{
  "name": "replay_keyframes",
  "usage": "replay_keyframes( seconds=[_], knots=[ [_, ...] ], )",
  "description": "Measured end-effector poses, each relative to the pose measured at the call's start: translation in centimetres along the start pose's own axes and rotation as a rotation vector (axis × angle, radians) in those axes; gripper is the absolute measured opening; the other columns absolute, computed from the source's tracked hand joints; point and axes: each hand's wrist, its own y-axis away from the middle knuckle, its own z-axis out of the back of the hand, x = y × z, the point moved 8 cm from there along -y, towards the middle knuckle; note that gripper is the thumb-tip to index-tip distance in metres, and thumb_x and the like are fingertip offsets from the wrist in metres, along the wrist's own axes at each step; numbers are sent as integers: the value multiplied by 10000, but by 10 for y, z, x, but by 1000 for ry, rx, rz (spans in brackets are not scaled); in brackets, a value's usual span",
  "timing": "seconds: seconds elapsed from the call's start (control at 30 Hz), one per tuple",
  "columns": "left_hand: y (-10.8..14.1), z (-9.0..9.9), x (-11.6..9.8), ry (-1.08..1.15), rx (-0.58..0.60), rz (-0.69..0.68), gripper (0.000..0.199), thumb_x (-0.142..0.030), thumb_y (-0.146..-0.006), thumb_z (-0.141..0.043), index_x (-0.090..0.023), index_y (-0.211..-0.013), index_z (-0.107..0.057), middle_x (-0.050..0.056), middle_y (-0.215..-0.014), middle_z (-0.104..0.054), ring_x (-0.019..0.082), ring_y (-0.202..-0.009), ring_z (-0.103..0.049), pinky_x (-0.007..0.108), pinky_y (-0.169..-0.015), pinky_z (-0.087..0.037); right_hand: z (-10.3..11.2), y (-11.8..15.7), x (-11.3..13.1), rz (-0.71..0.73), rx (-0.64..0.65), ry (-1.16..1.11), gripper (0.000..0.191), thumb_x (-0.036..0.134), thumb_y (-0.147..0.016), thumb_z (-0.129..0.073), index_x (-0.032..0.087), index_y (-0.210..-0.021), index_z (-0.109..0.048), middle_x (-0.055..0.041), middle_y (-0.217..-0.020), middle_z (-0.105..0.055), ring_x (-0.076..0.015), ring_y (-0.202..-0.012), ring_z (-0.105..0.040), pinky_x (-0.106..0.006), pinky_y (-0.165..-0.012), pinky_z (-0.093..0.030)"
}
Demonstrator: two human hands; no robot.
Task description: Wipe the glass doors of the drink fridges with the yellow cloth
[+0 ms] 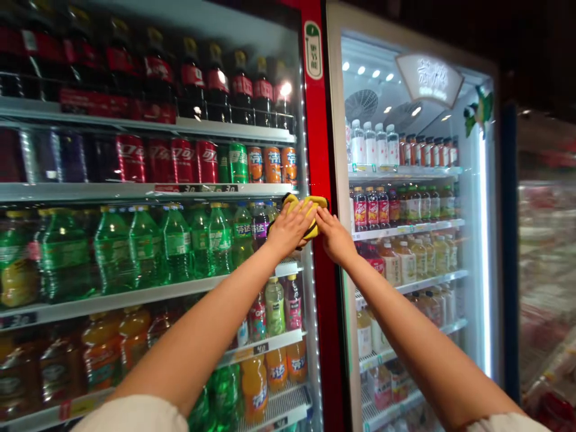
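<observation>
Keep pressure even: left hand (291, 228) holds yellow cloth (317, 200) flat at red cooler frame's (319, 144) left edge; right hand (336, 240) lies open beside it

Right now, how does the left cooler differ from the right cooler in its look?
The left cooler has a red frame, while the right cooler has a pale one. On the left cooler's top visible shelf stand dark cola bottles; on the right cooler's, clear bottles beside darker ones. Both have lit interiors and several shelves of drinks.
</observation>
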Motion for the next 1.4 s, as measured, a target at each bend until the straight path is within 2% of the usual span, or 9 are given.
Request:
replay_keyframes(
  seconds=[0.13,0.43,0.6,0.77,0.87,1.03,1.17,1.27,1.4],
  knots=[
    [-11,11,13,35,-78,83,911,-300,-831,-702,-129,-1578,-210,141,-1673,-169,288,-1559,-71,520,-1272,-43,8,-23,0,-3,-51,-8,732,-11,-857,-373,274,-1531,-400,-49,-1607,-369,-183,-1511,-279,-483,-1234,-266],
    [37,-4,-13,34,-97,-32,896,-407,-848,-688,-119,-1565,-234,148,-1675,-150,291,-1560,-14,531,-1274,-74,-19,31,27,-33,-11,60,795,-19,-833,-371,282,-1567,-321,-63,-1606,-362,-235,-1524,-243,-593,-1220,-232],
    [76,4,15,-6,-87,-34,931,-413,-827,-711,-119,-1570,-232,140,-1674,-158,295,-1560,-30,526,-1276,-101,-38,19,74,-4,20,77,781,-48,-791,-368,193,-1533,-403,-118,-1589,-373,-260,-1498,-312,-594,-1233,-200],
    [128,21,53,-4,-167,88,920,-378,-831,-698,-162,-1585,-217,125,-1662,-211,282,-1559,-75,513,-1279,-124,-62,-1,127,86,13,82,744,-16,-837,-401,217,-1543,-379,-105,-1585,-381,-242,-1497,-317,-580,-1239,-202],
    [134,27,68,-1,-211,140,911,-370,-849,-676,-164,-1593,-192,126,-1655,-236,277,-1558,-99,506,-1281,-116,-62,-16,139,126,13,128,734,-6,-855,-404,230,-1549,-364,-85,-1585,-386,-216,-1486,-342,-553,-1253,-183],
    [84,33,76,38,-241,148,884,-343,-853,-675,-160,-1586,-217,131,-1655,-243,313,-1549,-148,537,-1276,-91,-33,-47,116,113,32,230,685,6,-872,-387,207,-1527,-409,-79,-1578,-397,-207,-1471,-373,-525,-1259,-188],
    [41,32,60,78,-217,159,869,-305,-833,-695,-152,-1571,-262,140,-1657,-230,321,-1548,-142,544,-1274,-77,-9,-54,82,80,48,280,688,-14,-848,-378,183,-1502,-450,-97,-1550,-441,-232,-1455,-402,-559,-1247,-201],
    [28,24,34,98,-178,155,856,-283,-829,-695,-135,-1562,-279,142,-1657,-224,313,-1550,-127,534,-1275,-89,-3,-39,61,71,44,285,670,-16,-845,-381,165,-1483,-477,-113,-1545,-447,-249,-1453,-405,-571,-1237,-223],
    [43,0,-10,117,-139,143,887,-306,-818,-715,-132,-1565,-268,139,-1654,-226,306,-1551,-118,530,-1273,-130,-9,2,48,119,56,260,565,17,-885,-406,138,-1417,-553,-131,-1504,-506,-259,-1429,-442,-562,-1232,-246]
  ],
)
